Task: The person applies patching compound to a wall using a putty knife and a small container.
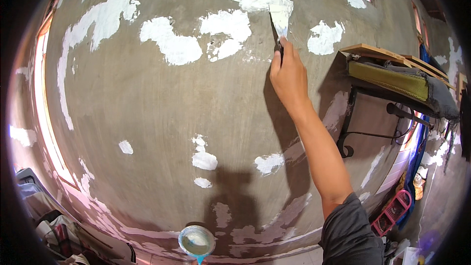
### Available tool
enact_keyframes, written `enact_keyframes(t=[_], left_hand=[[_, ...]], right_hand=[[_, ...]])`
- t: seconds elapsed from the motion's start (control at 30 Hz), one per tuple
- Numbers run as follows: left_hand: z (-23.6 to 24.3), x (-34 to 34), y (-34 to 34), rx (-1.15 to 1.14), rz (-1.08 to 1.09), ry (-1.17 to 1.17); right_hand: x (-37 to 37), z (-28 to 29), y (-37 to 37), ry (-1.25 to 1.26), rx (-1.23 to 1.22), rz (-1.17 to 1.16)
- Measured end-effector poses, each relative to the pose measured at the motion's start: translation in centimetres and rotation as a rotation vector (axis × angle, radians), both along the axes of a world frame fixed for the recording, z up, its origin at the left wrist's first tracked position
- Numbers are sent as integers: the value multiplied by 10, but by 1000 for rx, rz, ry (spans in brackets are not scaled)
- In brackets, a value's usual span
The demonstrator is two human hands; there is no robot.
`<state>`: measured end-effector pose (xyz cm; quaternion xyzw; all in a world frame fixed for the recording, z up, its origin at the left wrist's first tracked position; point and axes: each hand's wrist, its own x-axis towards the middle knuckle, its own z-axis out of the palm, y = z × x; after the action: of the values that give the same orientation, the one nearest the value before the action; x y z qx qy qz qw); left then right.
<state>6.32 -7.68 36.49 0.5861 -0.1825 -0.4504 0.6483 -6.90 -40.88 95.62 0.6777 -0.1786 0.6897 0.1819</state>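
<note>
we saw the right hand point(288, 73) raised high against the grey cement wall point(147, 103), closed around the handle of a putty knife point(281, 19). its white-coated blade pressed flat on a fresh white patch of filler point(260, 0) near the top of the wall. a small round tub of white filler point(196, 240) showed at the lower edge; we could not tell whether the left hand held it. a wooden shelf point(387, 56) on a black bracket hung just right of the arm.
</note>
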Motion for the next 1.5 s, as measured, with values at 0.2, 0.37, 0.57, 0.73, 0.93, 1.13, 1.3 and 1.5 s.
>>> enact_keyframes(t=[0.2, 0.37, 0.57, 0.73, 0.93, 1.13, 1.3, 1.5], left_hand=[[2, -1, 0, -104, -11, -9], [-14, 1, 1, -46, -15, 11], [9, -5, 7, 65, 1, 88], [0, 2, 7, 78, 7, 90], [-1, -1, 15, -5, 38, 30], [4, -2, 15, -88, 35, 43], [0, 3, 5, -145, 28, 41], [5, -1, -8, -158, 52, 31]], right_hand=[[-13, 23, -9, -60, -123, -36], [-14, 29, -12, -11, -58, -33], [5, -14, 10, -48, 16, 221], [-10, 25, -7, -55, -49, 136], [-52, 68, -22, 55, -37, 8], [-68, 73, -42, 106, -192, -60], [-52, 102, -24, 96, -237, 95], [-46, 184, -3, 66, -222, -52]])
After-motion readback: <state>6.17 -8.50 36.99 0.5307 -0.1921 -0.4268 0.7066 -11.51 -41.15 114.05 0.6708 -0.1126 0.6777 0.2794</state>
